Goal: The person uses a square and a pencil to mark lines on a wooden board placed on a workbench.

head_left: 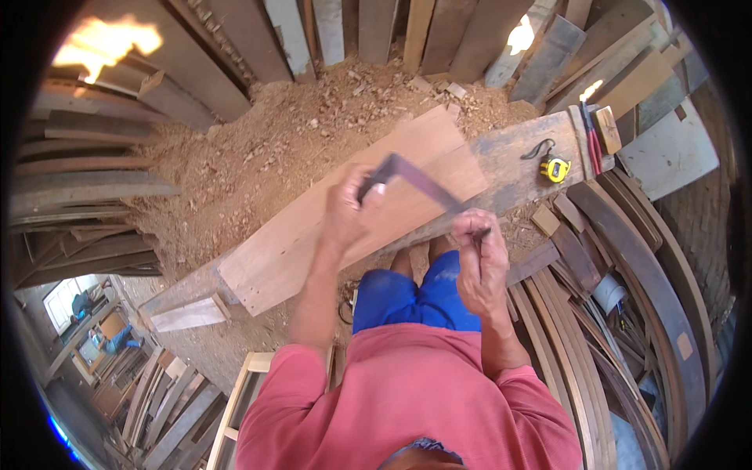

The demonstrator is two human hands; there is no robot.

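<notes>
A metal square (419, 182) is held flat on the wooden board (329, 227), its long blade running from upper left to lower right. The left hand (348, 215) is closed on its corner end; the right hand (478, 251) is pinched on the blade's lower end.

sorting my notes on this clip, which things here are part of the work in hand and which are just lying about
In use:
- metal square, held by left hand
- pencil, barely visible, in right hand
- light wood board under the square

Lying about:
- yellow tape measure
- red-handled tool
- sawdust pile
- stacked planks
</notes>
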